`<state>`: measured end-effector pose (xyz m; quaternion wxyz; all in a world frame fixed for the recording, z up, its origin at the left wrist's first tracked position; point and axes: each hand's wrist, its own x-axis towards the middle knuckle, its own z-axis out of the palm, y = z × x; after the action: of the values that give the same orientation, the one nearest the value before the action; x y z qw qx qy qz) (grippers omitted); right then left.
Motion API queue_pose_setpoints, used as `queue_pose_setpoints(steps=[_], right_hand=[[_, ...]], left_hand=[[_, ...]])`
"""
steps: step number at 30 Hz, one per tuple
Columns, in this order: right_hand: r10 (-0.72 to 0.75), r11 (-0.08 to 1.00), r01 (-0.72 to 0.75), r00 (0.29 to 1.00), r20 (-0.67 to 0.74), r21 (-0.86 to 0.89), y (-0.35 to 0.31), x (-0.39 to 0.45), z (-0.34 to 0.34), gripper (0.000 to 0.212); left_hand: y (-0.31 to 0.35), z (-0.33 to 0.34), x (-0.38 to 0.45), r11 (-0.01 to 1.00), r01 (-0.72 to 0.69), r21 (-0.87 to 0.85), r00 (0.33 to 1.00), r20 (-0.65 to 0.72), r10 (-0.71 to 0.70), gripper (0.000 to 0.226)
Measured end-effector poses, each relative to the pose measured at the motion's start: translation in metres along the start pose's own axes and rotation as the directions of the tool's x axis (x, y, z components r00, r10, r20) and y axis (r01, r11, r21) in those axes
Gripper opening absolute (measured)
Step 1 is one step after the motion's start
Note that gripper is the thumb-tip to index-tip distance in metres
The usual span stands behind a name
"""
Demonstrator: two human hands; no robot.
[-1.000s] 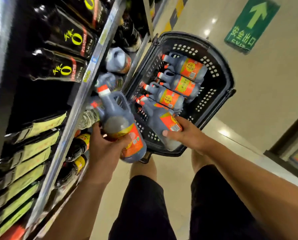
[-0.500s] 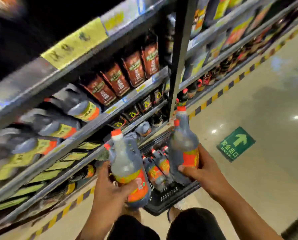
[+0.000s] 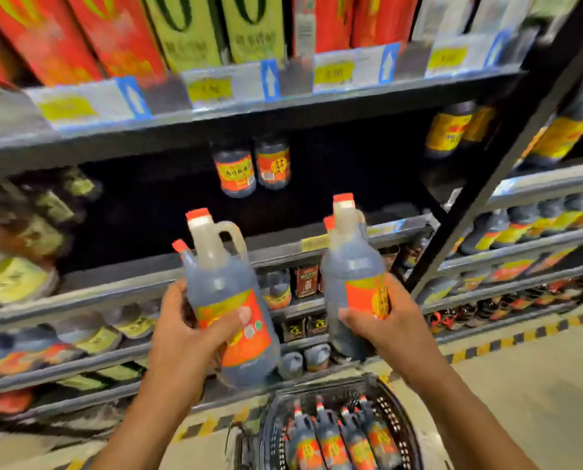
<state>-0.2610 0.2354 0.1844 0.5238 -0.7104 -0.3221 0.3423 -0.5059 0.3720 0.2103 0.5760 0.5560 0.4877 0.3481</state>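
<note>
My left hand (image 3: 181, 337) grips a dark sauce bottle (image 3: 222, 283) with a red cap, a handle and an orange label. A second red cap (image 3: 180, 245) shows just behind it. My right hand (image 3: 385, 327) grips a matching bottle (image 3: 351, 266), and another red cap (image 3: 329, 222) peeks out beside it. Both bottles stand upright in front of a dark, mostly bare shelf bay (image 3: 147, 215). Two similar bottles (image 3: 236, 171) stand deep in that bay. Below my hands a black basket (image 3: 273, 432) on the floor holds several of the same bottles (image 3: 334, 442).
Metal shelves (image 3: 130, 279) with bottled sauces run left and right, with boxed goods (image 3: 181, 28) on the top level. A black upright post (image 3: 487, 198) slants on the right. A yellow-black stripe (image 3: 507, 340) marks the floor along the shelving.
Both hands rose with their bottles from the basket up to the shelf bay. The view swung from the basket and floor up to the shelves.
</note>
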Motion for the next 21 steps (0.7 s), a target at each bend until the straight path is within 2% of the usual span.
queue_pose_setpoints(steps=[4,6,12,17,20,21], right_hand=[[-0.02,0.995,0.018,1.0,-0.017,-0.102,-0.054,0.032,0.016,0.022],[-0.02,0.993,0.015,0.999,-0.048,-0.119,-0.074,0.047,0.025,0.022],[0.006,0.995,-0.026,0.981,-0.194,-0.1,-0.117,0.115,0.042,0.04],[0.068,0.996,-0.049,0.954,-0.293,0.073,-0.116,0.164,0.052,0.044],[0.133,0.988,-0.103,0.949,-0.285,0.118,-0.104,0.187,0.054,0.076],[0.135,0.987,-0.104,0.948,-0.287,0.121,-0.099,0.19,0.056,0.077]], left_hand=[[0.043,-0.019,0.038,1.0,0.007,-0.012,0.999,-0.043,-0.007,0.07],[0.054,-0.026,0.057,1.0,0.008,-0.001,0.998,-0.06,-0.008,0.061],[0.079,-0.042,0.114,0.999,-0.006,-0.037,0.995,-0.104,0.002,0.052],[0.075,-0.054,0.161,1.0,0.007,-0.015,0.979,-0.204,-0.01,0.08],[0.065,-0.052,0.177,0.998,-0.049,0.028,0.976,-0.213,0.054,0.081],[0.06,-0.05,0.18,0.997,-0.067,0.031,0.974,-0.213,0.072,0.08]])
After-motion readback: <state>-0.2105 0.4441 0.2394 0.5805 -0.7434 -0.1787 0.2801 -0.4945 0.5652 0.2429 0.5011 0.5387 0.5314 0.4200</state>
